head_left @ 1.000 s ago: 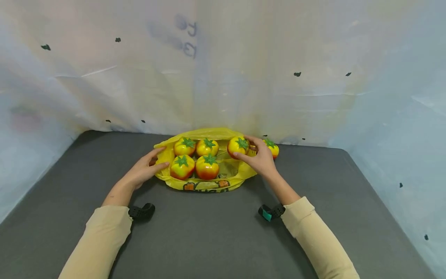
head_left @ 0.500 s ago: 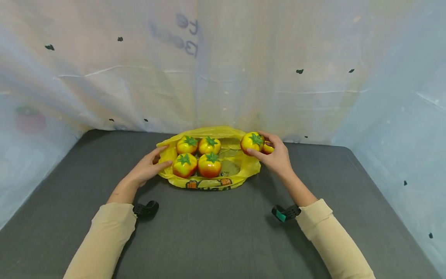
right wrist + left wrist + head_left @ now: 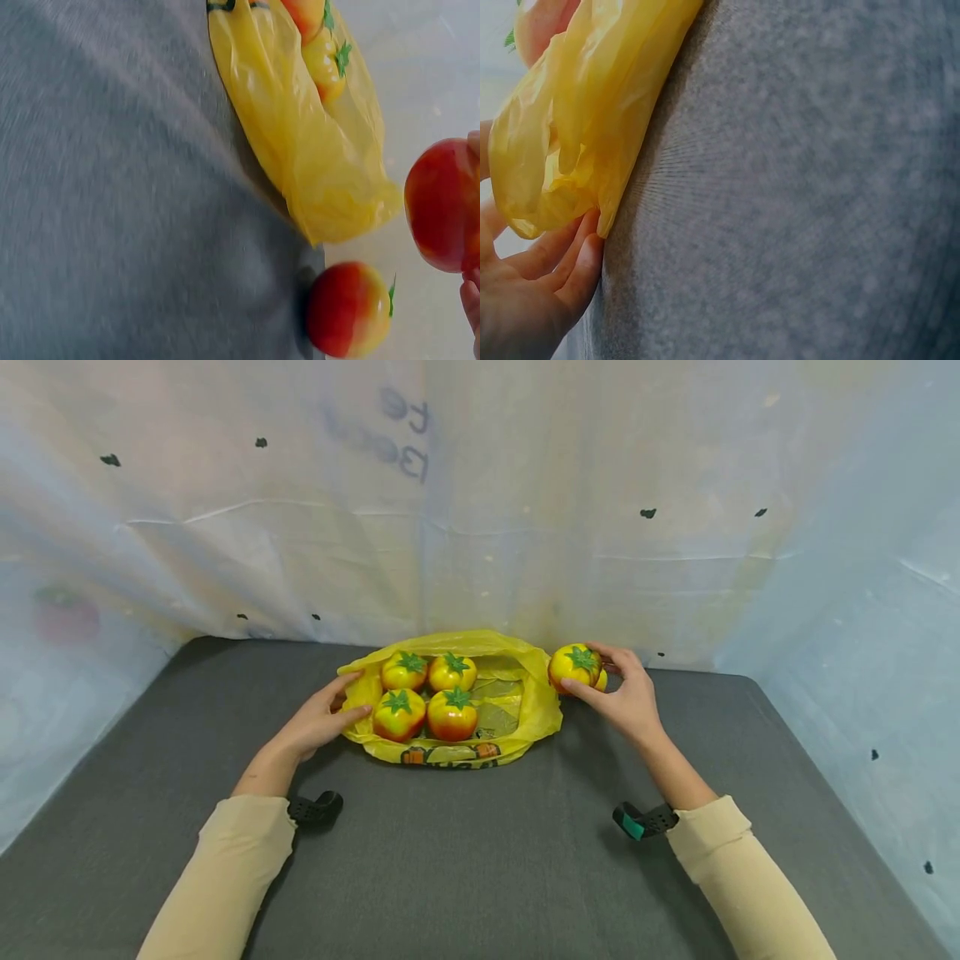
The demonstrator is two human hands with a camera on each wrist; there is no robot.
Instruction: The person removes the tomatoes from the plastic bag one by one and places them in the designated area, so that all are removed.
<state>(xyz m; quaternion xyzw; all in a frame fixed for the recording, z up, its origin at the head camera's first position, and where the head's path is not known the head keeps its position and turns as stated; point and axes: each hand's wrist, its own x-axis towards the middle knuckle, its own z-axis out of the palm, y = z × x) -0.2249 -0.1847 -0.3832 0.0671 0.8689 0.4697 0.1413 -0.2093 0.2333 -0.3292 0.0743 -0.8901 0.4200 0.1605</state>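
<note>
A yellow plastic bag (image 3: 536, 693) lies on its side of the table with its mouth spread wide. Several glossy yellow-red tomatoes with green star-shaped tops, such as this tomato (image 3: 452, 716), sit in its left part. At the bag's left rim my left hand (image 3: 311, 722) holds the plastic between thumb and fingers; its fingertips show against the bag (image 3: 592, 97) in the left wrist view. Just right of the bag, my right hand (image 3: 626, 693) grips another tomato (image 3: 572, 668), raised in the air. One more tomato (image 3: 349, 309) rests on the table below it, mostly hidden in the head view.
The dark grey table (image 3: 480, 843) runs back to a pale plastic sheet wall (image 3: 480, 568). Similar sheeting (image 3: 862, 693) encloses the right side, and more stands at the left. Black straps (image 3: 647, 820) are on both wrists.
My right hand has carried its tomato rightward, from over the bag's right end to outside it, above the loose tomato. The left hand stays at the bag's left rim.
</note>
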